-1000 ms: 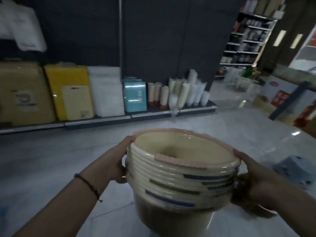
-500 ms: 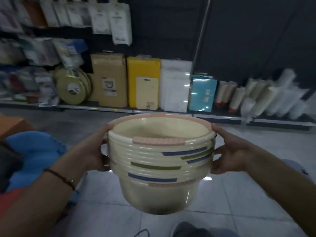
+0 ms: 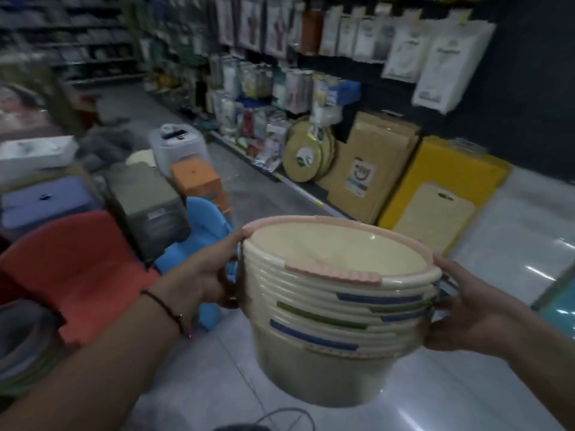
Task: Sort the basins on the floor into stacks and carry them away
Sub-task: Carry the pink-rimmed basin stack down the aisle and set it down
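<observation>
Ahead, stools [image 3: 77, 262] crowd beside the basins [image 3: 339, 306].

I can make out no readable word or number anywhere. The brown carton [image 3: 370, 169] on the far right shelf carries a white label with a smile-like mark, its print too blurred to read. The white hanging packets [image 3: 441, 62] above it bear printed lines I cannot read. The round boards [image 3: 306, 157] have an unreadable sticker.
</observation>
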